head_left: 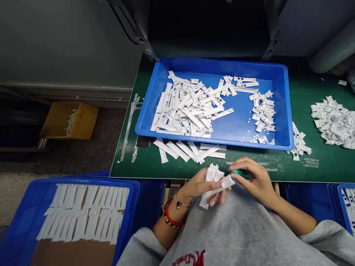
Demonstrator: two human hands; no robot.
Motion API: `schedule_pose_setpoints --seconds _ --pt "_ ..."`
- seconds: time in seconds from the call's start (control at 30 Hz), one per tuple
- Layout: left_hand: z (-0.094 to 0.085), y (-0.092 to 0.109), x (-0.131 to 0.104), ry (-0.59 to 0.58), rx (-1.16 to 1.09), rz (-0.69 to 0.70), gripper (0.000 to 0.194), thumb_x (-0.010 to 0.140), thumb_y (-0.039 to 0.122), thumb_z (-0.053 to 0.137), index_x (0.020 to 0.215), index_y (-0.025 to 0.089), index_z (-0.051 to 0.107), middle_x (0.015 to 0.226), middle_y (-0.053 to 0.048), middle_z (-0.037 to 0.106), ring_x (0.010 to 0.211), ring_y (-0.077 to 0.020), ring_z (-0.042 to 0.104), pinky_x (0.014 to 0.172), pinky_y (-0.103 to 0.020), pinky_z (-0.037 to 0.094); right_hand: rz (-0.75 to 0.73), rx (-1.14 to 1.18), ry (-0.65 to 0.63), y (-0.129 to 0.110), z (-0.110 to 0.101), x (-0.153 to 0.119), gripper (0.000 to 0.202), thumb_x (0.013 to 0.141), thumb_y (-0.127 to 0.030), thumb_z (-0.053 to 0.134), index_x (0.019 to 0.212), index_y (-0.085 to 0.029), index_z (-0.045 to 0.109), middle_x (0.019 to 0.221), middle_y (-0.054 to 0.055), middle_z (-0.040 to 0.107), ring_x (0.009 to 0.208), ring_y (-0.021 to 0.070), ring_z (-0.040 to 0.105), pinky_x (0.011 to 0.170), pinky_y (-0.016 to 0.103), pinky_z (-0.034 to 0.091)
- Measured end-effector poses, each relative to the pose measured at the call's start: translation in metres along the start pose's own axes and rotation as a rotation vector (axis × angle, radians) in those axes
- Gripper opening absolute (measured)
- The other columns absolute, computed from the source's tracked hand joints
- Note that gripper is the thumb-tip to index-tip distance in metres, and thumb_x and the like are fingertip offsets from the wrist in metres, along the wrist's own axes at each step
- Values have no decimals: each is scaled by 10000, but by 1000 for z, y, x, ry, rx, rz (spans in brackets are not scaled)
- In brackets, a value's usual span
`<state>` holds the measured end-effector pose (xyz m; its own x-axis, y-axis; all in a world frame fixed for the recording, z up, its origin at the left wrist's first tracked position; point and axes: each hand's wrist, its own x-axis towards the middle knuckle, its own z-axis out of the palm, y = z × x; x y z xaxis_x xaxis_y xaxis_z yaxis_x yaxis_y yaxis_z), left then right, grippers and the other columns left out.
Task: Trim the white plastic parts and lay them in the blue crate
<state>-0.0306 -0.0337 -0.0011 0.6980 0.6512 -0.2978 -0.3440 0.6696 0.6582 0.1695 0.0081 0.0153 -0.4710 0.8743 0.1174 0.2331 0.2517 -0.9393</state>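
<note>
My left hand (198, 184) is wrapped round several long white plastic parts (212, 181), fanned out in front of my grey shirt. Close to their right ends, my right hand (253, 179) has thumb and forefinger curled round a small green object (237, 172), mostly hidden by the fingers. Beyond both hands lies a blue tray (216, 139) holding a heap of long white parts (191, 107) at its left and short white pieces (263, 111) at its right. Several long parts (183, 150) rest on the green table in front of the tray.
The green table (166, 171) bears a pile of short white pieces (334, 123) at the right. A blue bin (133, 188) at the lower left holds rows of white parts. A yellow bin (85, 120) stands further left; another blue bin (334, 190) is at the right edge.
</note>
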Motion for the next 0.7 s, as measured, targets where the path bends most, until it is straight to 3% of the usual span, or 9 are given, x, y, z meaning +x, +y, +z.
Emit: schedule_pose_setpoints --seconds 0.07,0.1,0.13,0.27,0.33,0.4,0.57,0.7 --pt "-2 2 -3 -75 118 -37 421 814 522 615 797 102 641 650 -84 686 385 -96 517 366 -209 365 84 -20 84 9 0 0 82 857 -263 659 937 -248 669 908 38 680 874 186 645 771 317 535" --pt "-4 4 -5 -52 215 -42 420 835 525 586 790 110 635 664 -81 687 402 -99 522 390 -218 384 133 -9 124 15 0 0 84 861 -283 653 935 -246 663 922 42 675 888 191 643 784 323 534" --pt "-6 6 -6 35 342 -29 406 856 513 561 794 118 632 690 -76 689 435 -106 537 425 -227 411 177 17 154 22 0 0 94 869 -304 641 941 -244 656 938 45 671 899 194 642 794 327 533" --pt "-25 12 -4 621 1054 141 195 908 277 507 948 157 655 954 -82 666 781 -187 630 707 -298 512 275 96 245 47 6 -6 151 924 -359 547 980 -232 606 946 49 647 901 188 637 822 341 523" --pt "-36 12 0 742 1361 206 266 867 107 476 1059 170 648 1056 -97 619 948 -231 601 821 -359 504 255 89 282 56 11 -10 163 945 -363 503 987 -222 573 909 44 625 873 180 624 811 343 514" --pt "-44 11 3 760 1537 242 394 822 17 451 1143 168 622 1069 -109 586 1003 -252 569 863 -407 494 201 79 310 64 17 -14 155 960 -351 469 1004 -220 537 888 35 606 856 171 613 809 348 504" --pt "-46 10 4 793 1581 326 348 873 100 480 1190 196 588 1031 -97 561 952 -237 569 803 -369 502 122 -8 301 84 23 -21 144 982 -332 395 1061 -225 447 828 4 582 757 153 605 735 328 498" --pt "-34 15 0 871 1306 302 174 926 235 467 1044 194 589 925 -58 601 811 -191 594 709 -295 471 140 -186 251 89 22 -19 204 967 -351 402 1103 -205 446 802 9 585 701 157 598 667 303 488"
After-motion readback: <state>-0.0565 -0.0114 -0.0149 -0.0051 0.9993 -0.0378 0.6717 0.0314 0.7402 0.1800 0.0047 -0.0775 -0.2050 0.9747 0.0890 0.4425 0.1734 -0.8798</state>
